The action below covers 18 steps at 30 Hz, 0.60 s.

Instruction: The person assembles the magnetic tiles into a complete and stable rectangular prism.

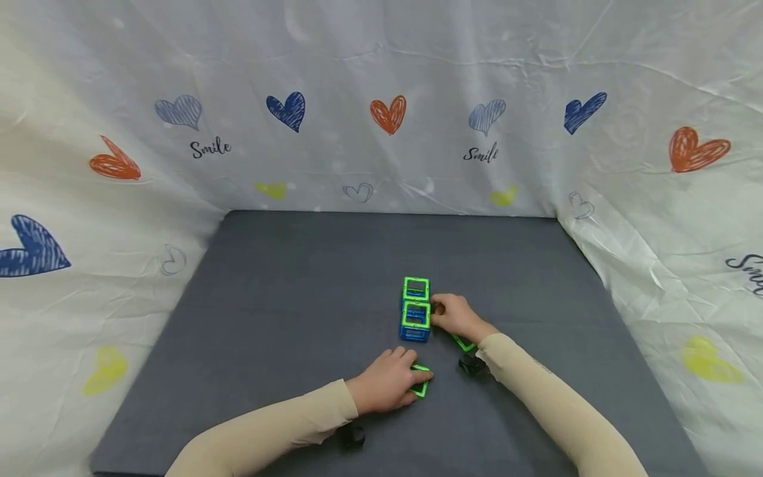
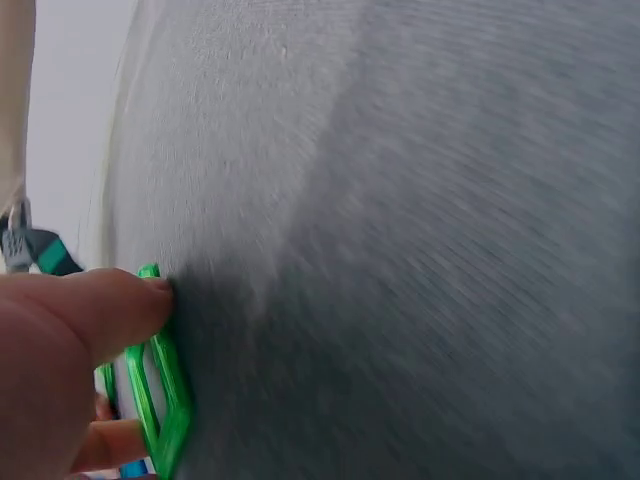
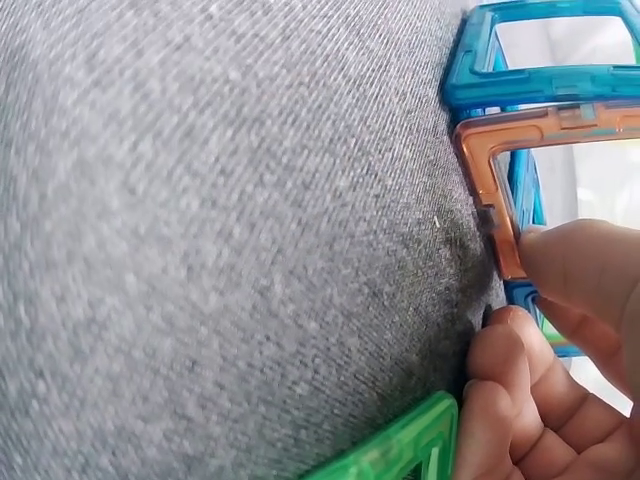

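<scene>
Left hand (image 1: 389, 383) pinching green tile (image 2: 174, 395) nearest, right hand (image 1: 457, 315) pinching orange tile (image 3: 480, 165) against blue-green block's (image 1: 416, 305) right side, grey table (image 1: 298, 285)

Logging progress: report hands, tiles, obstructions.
Left hand holds green tile. Right hand grips orange tile beside blue-green structure. Possible snag: second green tile beside right hand.

Creased white sheeting (image 1: 334, 33), printed with hearts (image 1: 390, 118) and "Smile" lettering (image 1: 210, 148), walls three sides. The table (image 1: 298, 278) is dark grey.
</scene>
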Tool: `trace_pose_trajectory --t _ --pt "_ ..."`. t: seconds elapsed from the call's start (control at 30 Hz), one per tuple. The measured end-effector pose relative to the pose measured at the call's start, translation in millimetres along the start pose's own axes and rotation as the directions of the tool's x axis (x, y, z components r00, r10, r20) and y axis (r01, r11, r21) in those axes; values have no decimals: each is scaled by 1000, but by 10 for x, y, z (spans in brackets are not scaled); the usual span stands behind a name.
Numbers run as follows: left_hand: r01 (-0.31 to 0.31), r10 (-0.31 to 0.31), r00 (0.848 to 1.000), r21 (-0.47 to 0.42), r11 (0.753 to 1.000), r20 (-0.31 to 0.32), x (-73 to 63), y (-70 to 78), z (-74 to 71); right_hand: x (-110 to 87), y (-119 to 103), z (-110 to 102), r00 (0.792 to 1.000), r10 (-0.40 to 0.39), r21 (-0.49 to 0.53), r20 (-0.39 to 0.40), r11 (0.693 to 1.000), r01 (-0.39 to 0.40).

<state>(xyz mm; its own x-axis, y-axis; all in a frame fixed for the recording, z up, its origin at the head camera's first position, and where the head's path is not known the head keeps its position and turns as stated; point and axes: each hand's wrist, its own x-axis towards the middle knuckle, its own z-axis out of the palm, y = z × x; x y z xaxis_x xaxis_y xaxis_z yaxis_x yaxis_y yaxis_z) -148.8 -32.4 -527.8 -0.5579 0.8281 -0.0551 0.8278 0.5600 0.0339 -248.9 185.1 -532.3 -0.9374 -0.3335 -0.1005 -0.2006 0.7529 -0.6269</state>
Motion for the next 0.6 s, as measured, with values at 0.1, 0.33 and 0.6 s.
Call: trace_pose_trajectory --t 0.1,0.33,0.6 --pt "70 -70 998 -59 996 3 -72 -81 -16 -12 -9 4 1000 -3 6 -18 1000 3" --pt "180 -190 980 -157 971 -51 -199 -313 -11 -36 -29 55 998 38 29 -57 999 -36" --pt "250 -280 956 -252 935 -89 -270 -570 27 -46 -69 100 993 34 15 -111 999 -32"
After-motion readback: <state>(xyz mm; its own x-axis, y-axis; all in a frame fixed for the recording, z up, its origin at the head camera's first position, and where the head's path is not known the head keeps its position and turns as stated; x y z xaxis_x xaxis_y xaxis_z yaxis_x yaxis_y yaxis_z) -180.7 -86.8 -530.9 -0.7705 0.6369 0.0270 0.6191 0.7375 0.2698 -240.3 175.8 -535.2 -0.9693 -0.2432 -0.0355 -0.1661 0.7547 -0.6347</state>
